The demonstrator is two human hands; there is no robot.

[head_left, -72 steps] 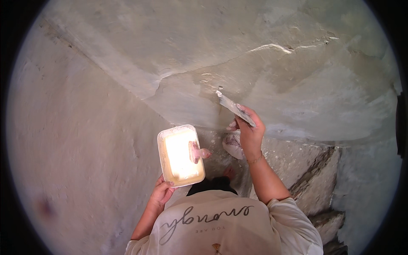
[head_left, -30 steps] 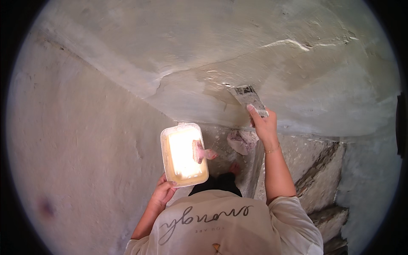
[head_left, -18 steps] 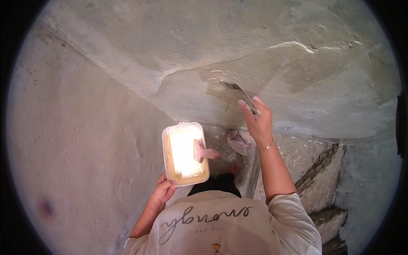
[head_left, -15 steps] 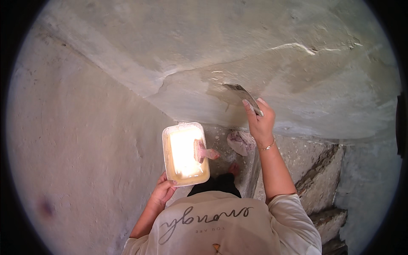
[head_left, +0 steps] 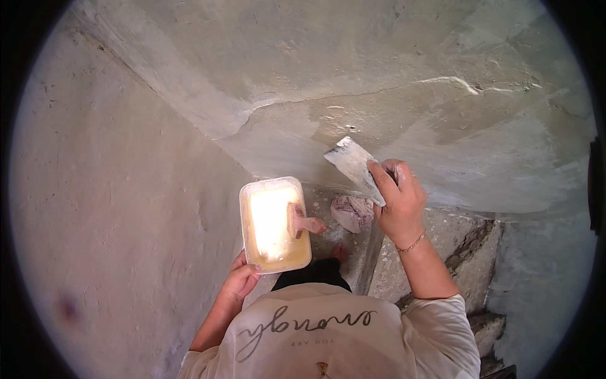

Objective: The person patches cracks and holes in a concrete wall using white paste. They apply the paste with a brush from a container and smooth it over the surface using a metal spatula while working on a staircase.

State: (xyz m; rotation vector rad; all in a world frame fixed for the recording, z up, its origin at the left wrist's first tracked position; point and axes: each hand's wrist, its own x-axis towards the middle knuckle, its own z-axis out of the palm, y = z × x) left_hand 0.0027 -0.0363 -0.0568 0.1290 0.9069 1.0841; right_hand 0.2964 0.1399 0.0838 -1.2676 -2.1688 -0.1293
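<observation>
From here I have the left hand [head_left: 240, 278] pinching the tub [head_left: 279, 261] left of centre, the right [head_left: 402, 199] pinching the scraper [head_left: 355, 165] right of centre. Wall [head_left: 379, 57] smoothing seems in hand; next calls for a steady blade angle, though contact is hard to tell.

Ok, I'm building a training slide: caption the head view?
Left hand holding a white-rimmed tray, right hand gripping a flat scraper in front of a patchy grey wall.
</observation>
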